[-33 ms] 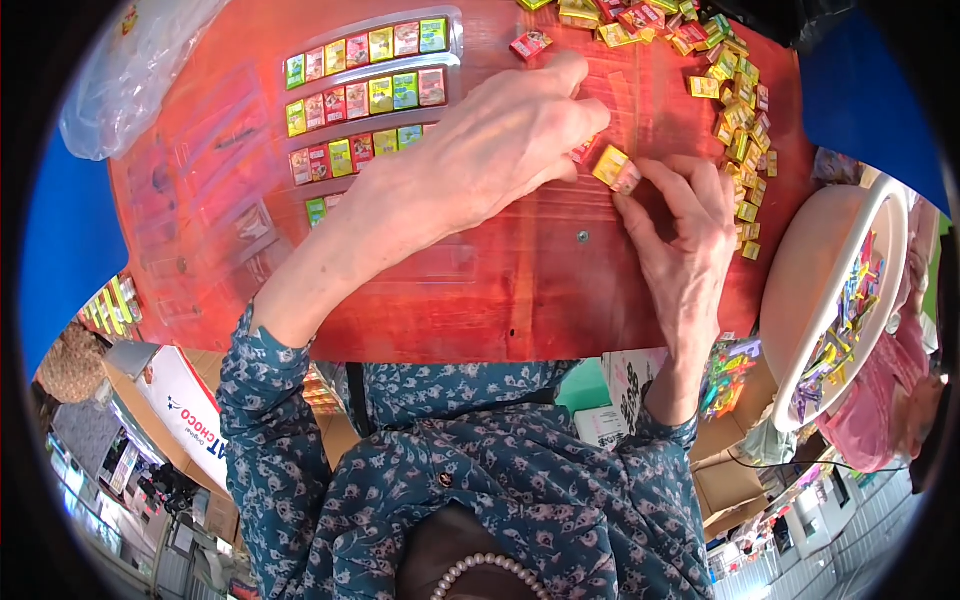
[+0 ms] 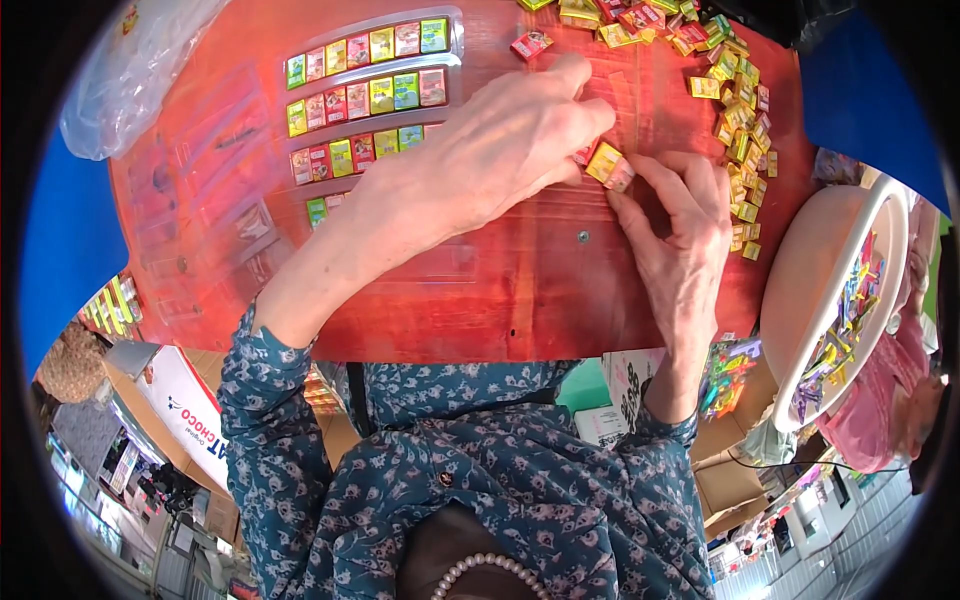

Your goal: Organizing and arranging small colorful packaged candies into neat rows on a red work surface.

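My right hand (image 2: 682, 215) pinches a small yellow candy box (image 2: 604, 163) between thumb and fingertip; a pinkish face shows at the box's near end. My left hand (image 2: 520, 140) reaches across the table with its fingers bent. A small red candy box (image 2: 585, 153) shows at its fingers, touching or nearly touching the yellow one; the rest of the left hand's grasp is hidden. Left of it, clear plastic trays (image 2: 455, 40) hold rows of small coloured boxes (image 2: 381, 95), and my left forearm covers part of the lower rows. A loose red box (image 2: 531, 44) lies beyond my left fingers.
On the red table (image 2: 480, 310), loose candy boxes (image 2: 738, 115) are heaped along the far right. More clear trays (image 2: 215, 150) lie at the left, near a clear plastic bag (image 2: 140, 75). A white tub (image 2: 800, 300) of colourful wrapped pieces stands beyond the right edge.
My right hand has shifted slightly left and up with the yellow box, closer to the left hand. The left hand has moved slightly right. The boxes in the trays have not moved.
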Demonstrator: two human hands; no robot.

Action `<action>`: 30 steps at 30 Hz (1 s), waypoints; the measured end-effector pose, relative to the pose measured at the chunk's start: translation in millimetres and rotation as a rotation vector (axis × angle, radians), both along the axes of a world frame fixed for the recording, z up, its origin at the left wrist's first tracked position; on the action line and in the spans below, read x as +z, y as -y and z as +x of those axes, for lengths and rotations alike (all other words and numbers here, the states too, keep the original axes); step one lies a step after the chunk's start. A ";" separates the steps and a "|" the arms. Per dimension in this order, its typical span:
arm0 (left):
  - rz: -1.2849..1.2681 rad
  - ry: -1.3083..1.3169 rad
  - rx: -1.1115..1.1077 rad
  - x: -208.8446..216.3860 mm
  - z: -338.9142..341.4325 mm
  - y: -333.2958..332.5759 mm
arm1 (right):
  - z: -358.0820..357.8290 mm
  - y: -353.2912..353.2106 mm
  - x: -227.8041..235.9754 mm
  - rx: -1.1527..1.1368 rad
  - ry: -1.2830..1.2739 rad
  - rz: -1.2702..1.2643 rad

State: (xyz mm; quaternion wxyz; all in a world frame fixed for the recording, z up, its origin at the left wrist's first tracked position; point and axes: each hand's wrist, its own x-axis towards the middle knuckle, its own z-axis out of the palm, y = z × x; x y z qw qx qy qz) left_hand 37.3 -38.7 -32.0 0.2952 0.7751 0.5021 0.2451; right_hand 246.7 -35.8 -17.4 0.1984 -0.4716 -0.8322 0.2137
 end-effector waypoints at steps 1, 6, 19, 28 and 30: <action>0.007 0.034 0.008 -0.3 1.7 -0.2 | -2.6 -1.1 -1.3 0.013 0.000 0.010; 0.015 0.006 -0.032 -1.1 -0.2 -0.7 | -5.7 -5.2 -4.2 0.021 -0.028 -0.030; 0.018 0.047 0.070 -3.5 6.2 3.5 | 8.4 3.8 4.2 -0.096 -0.080 -0.006; 0.009 0.010 0.055 -0.7 5.0 3.8 | 34.8 7.9 1.5 -0.231 0.065 0.094; 0.003 -0.025 0.055 -0.1 6.4 4.6 | 23.8 5.6 1.7 -0.121 0.050 0.128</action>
